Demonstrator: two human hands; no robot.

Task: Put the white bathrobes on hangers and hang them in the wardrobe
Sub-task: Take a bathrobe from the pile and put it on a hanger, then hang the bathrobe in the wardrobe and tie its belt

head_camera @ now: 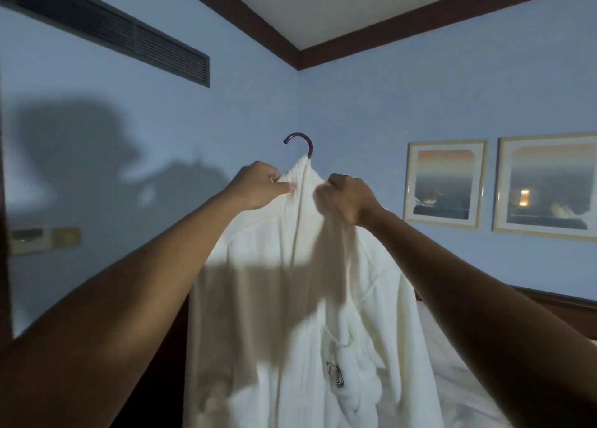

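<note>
Holding white bathrobe up at collar: left hand and right hand fingers curled, pinching fabric either side of the hanger hook. Robe hangs above bed.

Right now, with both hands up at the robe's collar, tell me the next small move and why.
Probably free one hand and take the hook. Both the left hand and the right hand grip bunched collar cloth of the robe, and only the hook shows above it, so the robe seems to be on the hanger. No wardrobe is in view; holding the hook readies it for carrying and hanging.
</note>
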